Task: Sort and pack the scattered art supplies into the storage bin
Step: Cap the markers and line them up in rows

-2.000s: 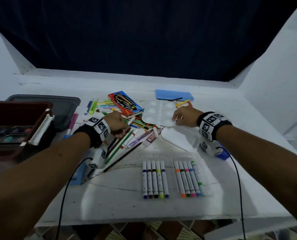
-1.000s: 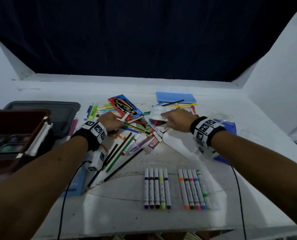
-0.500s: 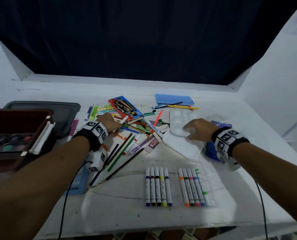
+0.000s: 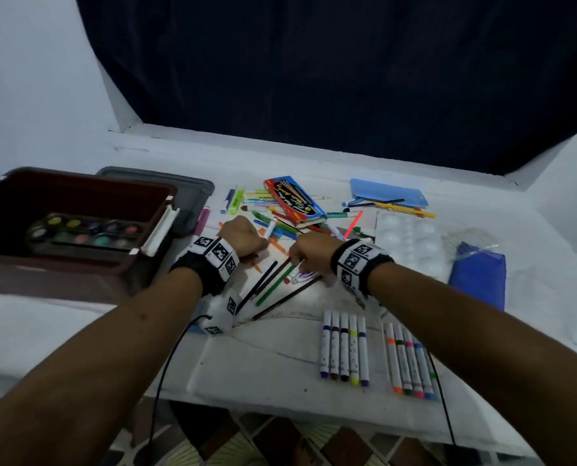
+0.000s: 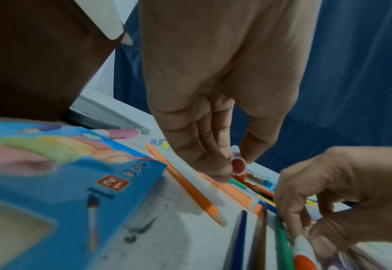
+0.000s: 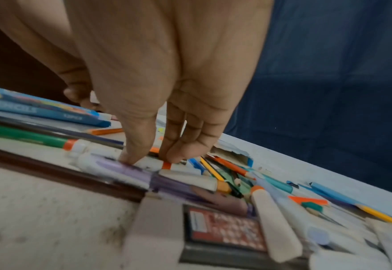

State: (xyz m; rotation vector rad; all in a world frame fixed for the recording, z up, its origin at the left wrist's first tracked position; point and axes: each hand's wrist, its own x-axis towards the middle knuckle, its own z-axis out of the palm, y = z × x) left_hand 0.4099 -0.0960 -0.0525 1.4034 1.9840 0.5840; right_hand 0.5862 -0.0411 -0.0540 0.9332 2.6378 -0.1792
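Observation:
My left hand (image 4: 258,237) is over the heap of pencils and pens (image 4: 280,240) and pinches a white marker with a red end (image 5: 237,163) between thumb and fingers. Beside it, my right hand (image 4: 298,262) reaches down into the same heap, its thumb and fingers closing on a white marker with an orange band (image 6: 154,164) next to a purple pen (image 6: 130,170). At the left stands the maroon storage bin (image 4: 152,196), with a watercolour set (image 4: 88,230) inside it.
A grey lid (image 4: 193,190) lies behind the bin. A white paint palette (image 4: 411,237) and a blue pouch (image 4: 478,280) sit at the right. A red pencil box (image 4: 293,198) and a blue folder (image 4: 388,193) lie further back. Two rows of markers (image 4: 344,351) lie near the front edge.
My right hand let go of the white palette, which now lies at the right, and moved left into the heap of pens. My left hand stayed put with its marker.

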